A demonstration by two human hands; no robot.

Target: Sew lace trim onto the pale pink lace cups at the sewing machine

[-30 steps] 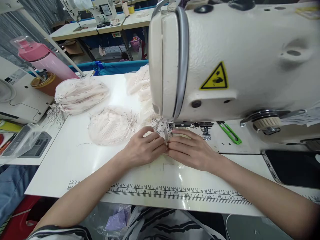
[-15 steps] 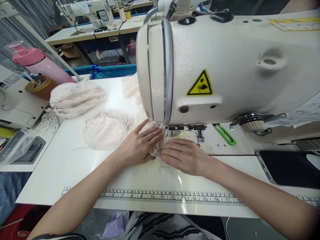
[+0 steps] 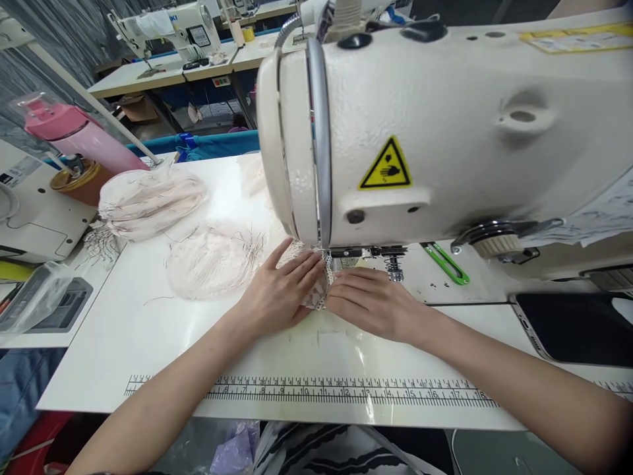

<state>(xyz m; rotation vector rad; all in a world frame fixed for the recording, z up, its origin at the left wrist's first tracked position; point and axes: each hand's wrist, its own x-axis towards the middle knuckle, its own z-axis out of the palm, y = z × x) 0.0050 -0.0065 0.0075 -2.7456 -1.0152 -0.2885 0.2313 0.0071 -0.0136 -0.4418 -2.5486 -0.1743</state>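
A pale pink lace piece [image 3: 317, 298] lies under the needle area of a white sewing machine [image 3: 445, 132], with much of it covered by my hands. My left hand [image 3: 279, 290] rests flat on the lace, its fingers stretched out and the thumb apart. On the other side, my right hand [image 3: 376, 305] has its fingers pressed together at the lace's right edge, close to the presser foot; its fingertips are partly hidden. Left of my hands lies a round, gathered sheer pink piece [image 3: 212, 260] with loose dark threads.
Behind it sits a bundle of sheer pink pieces [image 3: 153, 201]. Green thread snips [image 3: 448, 264] and a black phone [image 3: 576, 328] lie to the right. A pink bottle [image 3: 89, 135] stands at the far left. A printed ruler [image 3: 346, 390] runs along the table's front edge.
The view has shifted slightly. Both hands remain at the lace, and the lace end between them lies flatter and a little farther from me. My right hand sits slightly more to the right.
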